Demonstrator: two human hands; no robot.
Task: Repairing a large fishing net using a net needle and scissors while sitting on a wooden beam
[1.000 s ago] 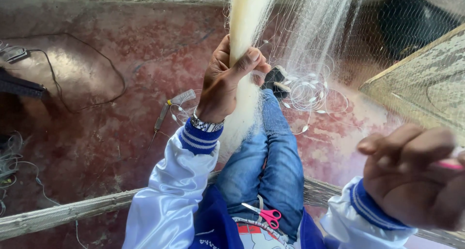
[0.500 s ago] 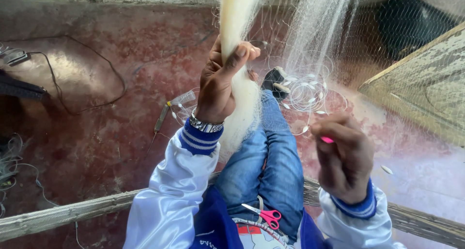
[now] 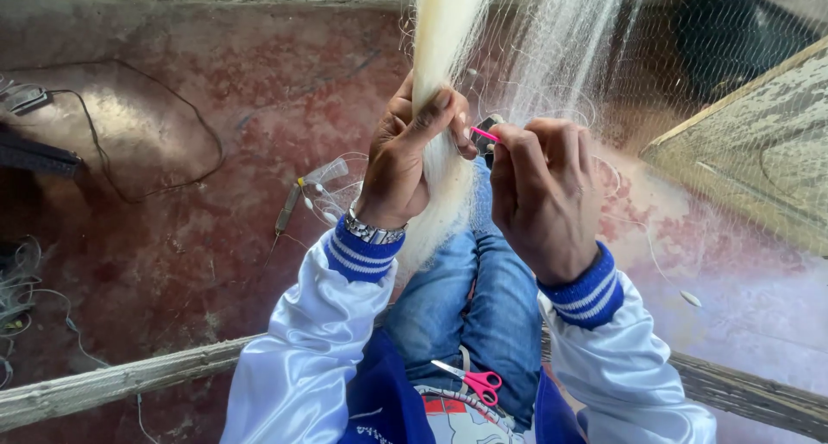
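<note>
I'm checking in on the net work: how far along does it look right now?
Done: the fine white net is gathered into a thick bundle, gripped by the left hand. In hand: the right hand brings a small pink tool to it. Left: loose mesh hangs ungathered; the pink-handled scissors lie unused on the lap.

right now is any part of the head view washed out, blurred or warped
Head view: the white net bundle is blown out near the top edge, its strands lost in glare; the left hand and right hand are sharp, the pink tool too; the floor is dimmer at far left; the wooden beam bows slightly, hinting at wide-lens distortion.
</note>
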